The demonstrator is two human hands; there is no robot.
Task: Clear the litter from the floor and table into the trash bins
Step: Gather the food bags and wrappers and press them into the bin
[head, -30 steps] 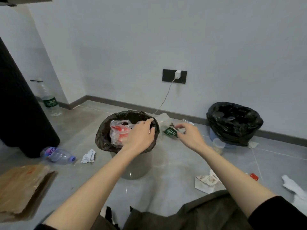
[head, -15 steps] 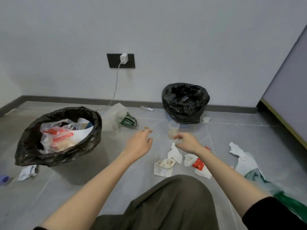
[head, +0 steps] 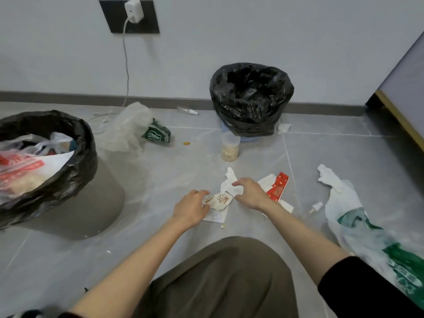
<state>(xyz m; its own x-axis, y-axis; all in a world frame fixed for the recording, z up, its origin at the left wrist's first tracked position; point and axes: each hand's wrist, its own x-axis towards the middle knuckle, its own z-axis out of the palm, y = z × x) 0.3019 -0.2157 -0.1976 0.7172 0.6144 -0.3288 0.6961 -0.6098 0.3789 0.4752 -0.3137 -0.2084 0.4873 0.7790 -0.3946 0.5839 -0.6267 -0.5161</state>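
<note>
On floor [head: 160, 184] ahead | wrapper [head: 219, 199] at fingertips of L hand [head: 190, 208], just fwd-right of it, grip unclear | R hand [head: 251, 193] arched wide over tissue [head: 228, 180] | fuller bin [head: 103, 193] lies left.

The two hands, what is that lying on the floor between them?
In the head view, a crumpled printed paper wrapper lies between the left hand and the right hand, with a white tissue just behind it.
</note>
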